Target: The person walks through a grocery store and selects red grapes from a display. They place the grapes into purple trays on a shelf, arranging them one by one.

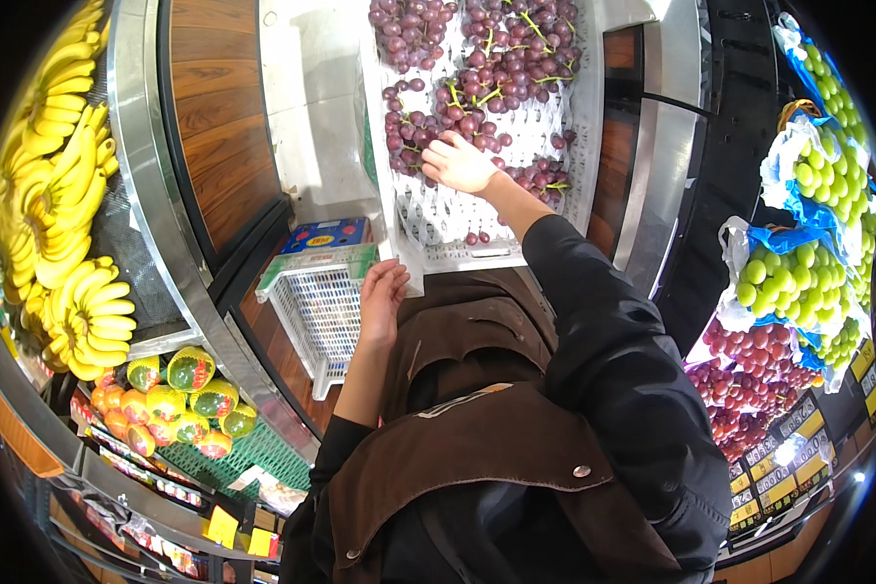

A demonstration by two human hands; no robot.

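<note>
A white perforated plastic crate (591, 146) stands before me with bunches of dark red grapes (493, 66) on white liner. My right hand (456, 162) reaches into it, fingers bent at the grapes by the crate's left side; whether a grape is between the fingertips I cannot tell. My left hand (385, 292) is at the crate's near left corner, fingers curled beside a clear plastic flap (411, 269), which it seems to touch; its grip is unclear. Two loose grapes (477, 238) lie near the crate's front wall.
Left of the crate, a white plastic basket (321, 306) stands below a blue box (326, 235). Bananas (66, 190) and net-wrapped fruit (190, 394) fill the left display. Green grapes (796, 281) and red grapes (752, 379) lie at the right, near price signs (781, 467).
</note>
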